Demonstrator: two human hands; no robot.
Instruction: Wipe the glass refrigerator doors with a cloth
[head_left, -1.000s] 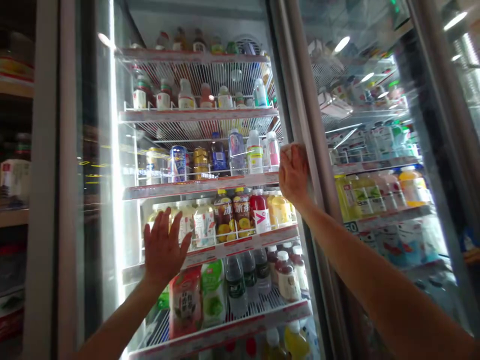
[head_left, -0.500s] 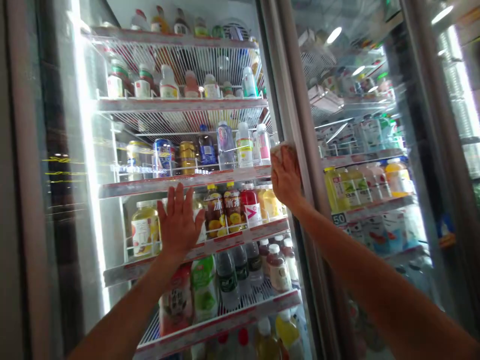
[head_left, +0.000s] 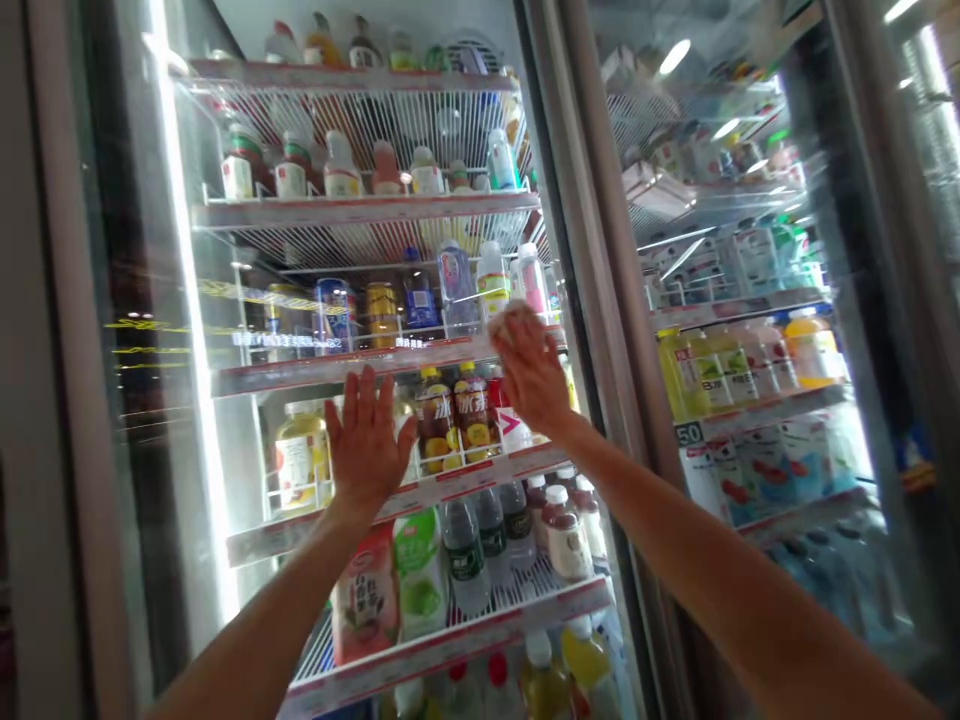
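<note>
A closed glass door [head_left: 142,240] of a lit drinks cooler stands in front of me. My left hand [head_left: 369,440] lies flat against the glass with its fingers spread, in front of the shelf with dark tea bottles [head_left: 472,410]. Higher and to the right, my right hand [head_left: 534,372] presses a pale cloth [head_left: 504,318] to the same pane. The cloth shows at the fingertips; most of it is under the hand. Behind the glass near it stand a pink-labelled bottle [head_left: 531,280] and a red-and-white bottle [head_left: 511,425].
Wire shelves [head_left: 375,212] full of bottles and cans lie behind the glass. A metal door frame [head_left: 611,260] runs upright right of my right hand. Beyond it is a second glass-fronted section with juice bottles [head_left: 814,345]. Light reflections cross the panes.
My right hand has slid left with the cloth, from beside the metal frame to farther in on the glass. My left hand stays flat on the pane. The view has shifted slightly.
</note>
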